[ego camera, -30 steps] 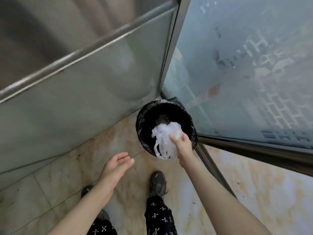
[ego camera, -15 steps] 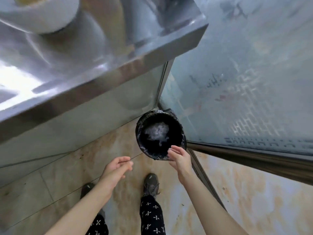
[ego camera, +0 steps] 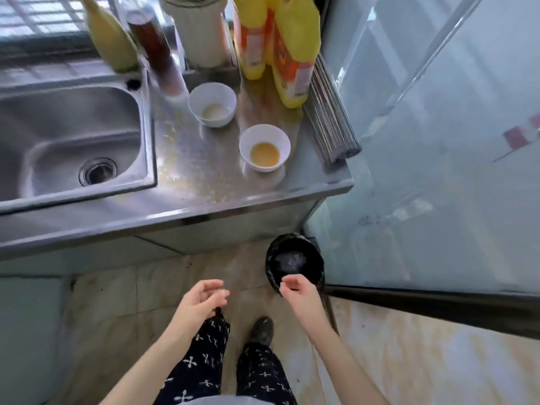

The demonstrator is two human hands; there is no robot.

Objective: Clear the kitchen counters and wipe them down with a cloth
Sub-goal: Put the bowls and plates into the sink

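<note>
Steel table [ego camera: 204,171] runs along the far side, with the sink [ego camera: 73,135] sunk into its left part. Black-lined bin [ego camera: 270,268] sits on the floor by the table's right end. On the table, yellow bottles [ego camera: 296,48] stand far right, and nearer are two white bowls, the pale-bottomed bowl [ego camera: 198,97] and the brownish-liquid bowl [ego camera: 276,135]. Left hand [ego camera: 201,302] and right hand [ego camera: 298,290] hang near, fingers loosely curled, holding nothing.

Beige marbled tile floor [ego camera: 409,361]; frosted glass door [ego camera: 438,141] right; barred window [ego camera: 35,13] top-left.

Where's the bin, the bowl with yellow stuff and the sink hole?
bin [ego camera: 271,271]: head view, black left rim.
bowl with yellow stuff [ego camera: 264,133]: head view, white inner wall.
sink hole [ego camera: 98,171]: head view, its middle.
</note>
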